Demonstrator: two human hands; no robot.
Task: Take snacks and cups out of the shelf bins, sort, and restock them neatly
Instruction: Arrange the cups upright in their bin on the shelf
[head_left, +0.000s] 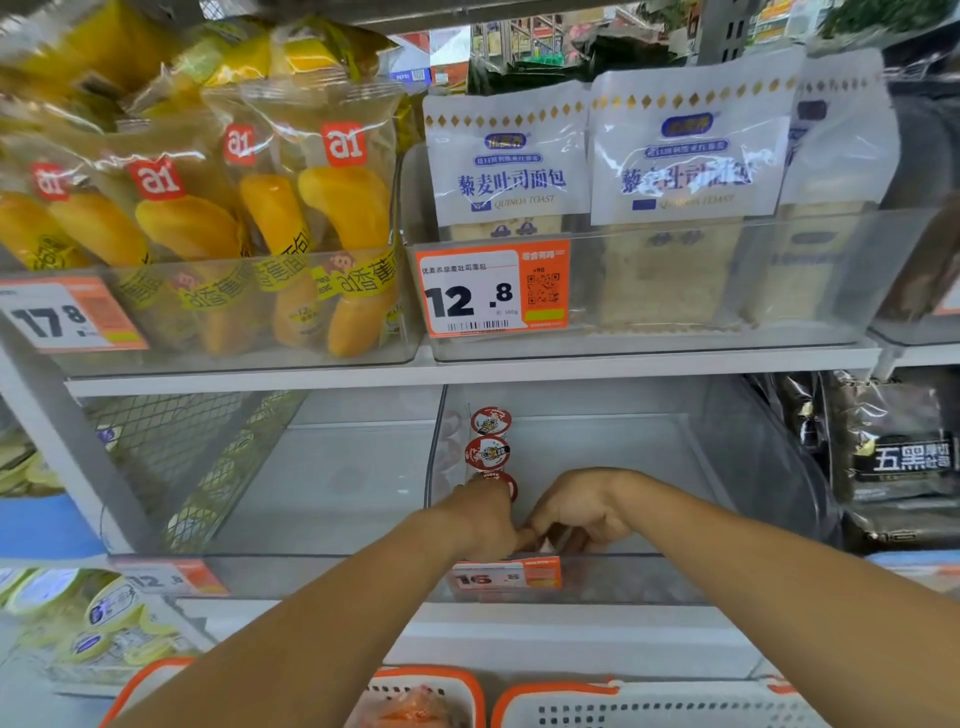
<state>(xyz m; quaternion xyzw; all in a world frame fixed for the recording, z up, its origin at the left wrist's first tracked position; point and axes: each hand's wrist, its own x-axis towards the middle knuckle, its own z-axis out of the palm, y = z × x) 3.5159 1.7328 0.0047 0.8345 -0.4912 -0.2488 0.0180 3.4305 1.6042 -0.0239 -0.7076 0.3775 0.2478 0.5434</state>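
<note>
— So, how are the arms placed?

— Both reach forward over the front wall of the clear bin on the lower shelf, wrists close together, knuckles up.

— And the left hand?

— Fingers curled down at the front left corner of the bin, over the nearest cup of a row of three red-lidded cups. Its fingertips are hidden, so I cannot tell whether it grips that cup or only touches it.

— The right hand?

— Curled too, thumb tip touching the left hand. Something small and pale shows under its fingers, but whether it pinches it, I cannot tell.

— Where are the other cups?

— The middle cup and the far cup stand in line along the bin's left wall, behind the nearest one.

— Anything cut off?

— An orange-rimmed basket runs off the bottom edge, a price tag is blurred, and the banana cakes and toast bags sit in bins on the shelf above.
</note>
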